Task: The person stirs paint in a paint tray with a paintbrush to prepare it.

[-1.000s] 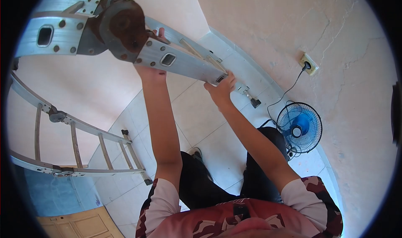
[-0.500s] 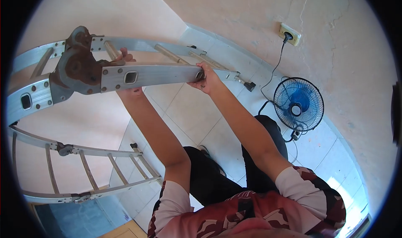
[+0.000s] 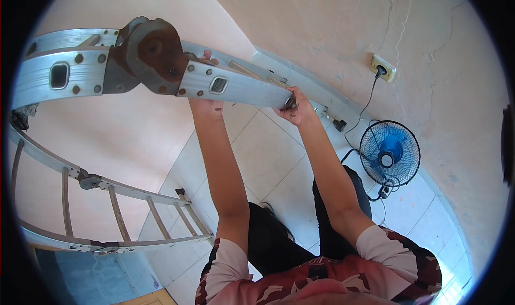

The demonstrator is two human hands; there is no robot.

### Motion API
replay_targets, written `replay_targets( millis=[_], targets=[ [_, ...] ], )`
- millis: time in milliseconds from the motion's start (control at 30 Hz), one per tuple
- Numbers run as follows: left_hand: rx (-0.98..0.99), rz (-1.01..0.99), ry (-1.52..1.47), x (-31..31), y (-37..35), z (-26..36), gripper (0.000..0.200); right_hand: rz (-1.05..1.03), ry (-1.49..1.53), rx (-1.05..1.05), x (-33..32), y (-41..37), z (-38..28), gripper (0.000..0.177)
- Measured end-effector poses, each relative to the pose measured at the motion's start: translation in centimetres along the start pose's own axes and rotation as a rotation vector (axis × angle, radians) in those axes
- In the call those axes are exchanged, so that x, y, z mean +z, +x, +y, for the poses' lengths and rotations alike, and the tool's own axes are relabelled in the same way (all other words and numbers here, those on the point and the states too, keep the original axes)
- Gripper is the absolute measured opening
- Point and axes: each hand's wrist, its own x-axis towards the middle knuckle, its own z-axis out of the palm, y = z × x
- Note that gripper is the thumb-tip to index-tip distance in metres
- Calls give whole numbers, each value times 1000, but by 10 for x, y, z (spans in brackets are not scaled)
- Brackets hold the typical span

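Overhead, left hand (image 3: pixel 208 105) and right hand (image 3: pixel 294 109) clamp a rail of the silver aluminium folding ladder (image 3: pixel 244 88) beside its rusty hinge (image 3: pixel 153 53) (likely stiff, light, unwieldy; rails hold best).

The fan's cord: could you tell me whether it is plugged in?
Plugged in: its black plug sits in the wall socket, cord running toward the fan.
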Motion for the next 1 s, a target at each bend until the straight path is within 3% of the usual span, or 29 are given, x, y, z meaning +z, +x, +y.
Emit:
replay_targets(
  millis=[100,133,200,267,367,400,467,500,533,567,600,700,767,800,867,933,1000],
  targets=[
    [23,-47,80,16,10,7,15,-69,39,-35,9,-11,-6,45],
    [-1,67,64,23,7,9,18,-65,35,-67,15,-17,-7,49],
    [-8,41,7,36,7,18,19,-53,43,-124,20,-28,-9,53],
    [-25,-6,-38,27,20,23,22,-237,32,-202,24,-39,-9,59],
    [-65,-44,-9,34,18,19,28,-145,-54,-289,33,-74,-14,60],
    [-249,-224,-155,13,21,16,32,-144,-22,-240,17,-54,-14,59],
    [-116,-441,-176,-6,25,-1,35,-188,-26,-184,6,-47,-13,56],
    [-107,-394,-157,-16,31,-8,34,-251,-5,-186,0,-36,-11,55],
    [-238,-666,-358,-28,58,-23,32,-293,2,-281,-10,-17,-9,55],
    [-173,-589,-250,-15,59,-22,30,-501,-134,-332,-49,46,-13,55],
    [-100,-229,45,6,44,-18,29,-490,-262,-499,-50,49,-9,55],
    [-111,-264,-3,29,20,7,28,-250,-66,-437,-1,-42,7,62],
    [-285,-270,40,33,15,-4,42,-215,-10,-372,-10,-23,0,64],
    [-262,-276,38,36,-1,5,42,-157,28,-354,-10,-20,-2,65],
    [-231,-65,574,34,-44,29,62,-113,-61,-386,-7,-23,-2,65],
    [15,-133,794,-14,-84,45,71,-54,-151,-423,1,-31,-5,65],
    [277,-201,885,-38,-160,100,67,-41,-594,-343,2,-52,-17,63]
  ],
)
